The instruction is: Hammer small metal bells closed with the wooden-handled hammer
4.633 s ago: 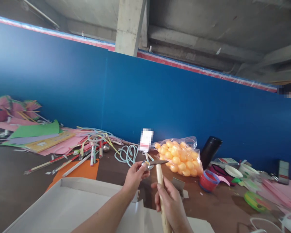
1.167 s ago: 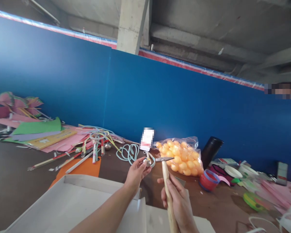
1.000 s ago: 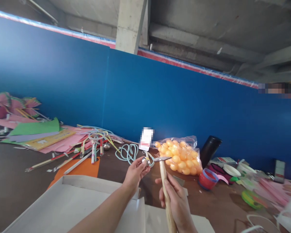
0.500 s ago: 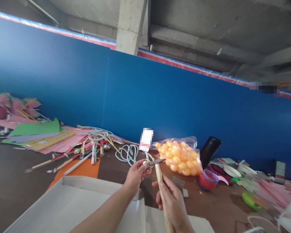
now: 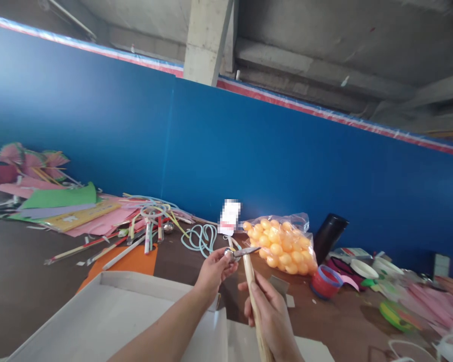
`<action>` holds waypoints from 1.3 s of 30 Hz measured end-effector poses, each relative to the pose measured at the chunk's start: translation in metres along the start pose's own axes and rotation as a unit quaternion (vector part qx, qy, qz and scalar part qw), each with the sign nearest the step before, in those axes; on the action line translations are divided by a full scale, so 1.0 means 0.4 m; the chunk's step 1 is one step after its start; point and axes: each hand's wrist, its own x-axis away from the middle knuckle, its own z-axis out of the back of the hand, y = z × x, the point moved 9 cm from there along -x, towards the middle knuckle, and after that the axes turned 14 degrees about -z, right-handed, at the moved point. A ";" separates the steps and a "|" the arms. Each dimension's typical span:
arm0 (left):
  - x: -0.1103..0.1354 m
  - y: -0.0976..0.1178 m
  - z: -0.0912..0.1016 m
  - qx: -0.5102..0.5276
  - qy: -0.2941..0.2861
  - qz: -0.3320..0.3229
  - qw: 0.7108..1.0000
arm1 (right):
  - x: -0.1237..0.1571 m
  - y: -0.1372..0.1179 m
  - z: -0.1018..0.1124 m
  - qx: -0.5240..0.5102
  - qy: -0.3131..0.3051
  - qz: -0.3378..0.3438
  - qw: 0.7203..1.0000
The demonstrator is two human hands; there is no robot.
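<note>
My left hand (image 5: 216,271) pinches a shiny round metal ball (image 5: 229,255) between thumb and fingers, above the table. My right hand (image 5: 269,306) is wrapped round the pale wooden handle of a hammer (image 5: 253,301), held upright and leaning slightly. Its narrow grey metal head lies crosswise at the top, the pointed end to the right and the other end against or very near the ball. Whether they touch, I cannot tell. Behind the hammer is a clear bag of orange balls (image 5: 281,246).
A white open box (image 5: 136,317) lies under my left forearm. Coloured paper (image 5: 60,196), sticks and pale blue cord (image 5: 200,240) are on the left. A black bottle (image 5: 330,234), a red and blue tape stack (image 5: 325,281) and green tape (image 5: 396,315) are on the right. A blue partition (image 5: 249,151) stands behind.
The whole view has shifted slightly, so things appear a little further right. Both hands keep the same hold, with the ball still by the hammer head.
</note>
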 end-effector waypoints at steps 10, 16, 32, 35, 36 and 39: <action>0.007 0.006 -0.002 0.032 0.006 0.020 0.999 | 0.018 -0.033 0.007 -0.024 -0.006 -0.002 1.000; 0.010 0.005 -0.011 0.028 -0.019 0.021 0.999 | 0.016 -0.028 0.001 -0.015 0.004 0.003 1.000; 0.001 -0.009 0.003 0.010 0.002 0.019 1.000 | 0.008 -0.019 0.003 0.000 0.015 0.000 1.000; 0.001 -0.013 0.007 0.015 0.010 0.025 1.000 | 0.003 -0.011 0.006 0.002 0.018 -0.002 1.000; 0.000 -0.012 0.008 0.019 0.014 0.026 0.999 | 0.003 -0.010 0.009 -0.002 0.018 -0.002 1.000; 0.000 -0.010 0.007 0.035 0.015 0.027 0.999 | 0.004 -0.014 0.020 -0.026 0.014 0.003 1.000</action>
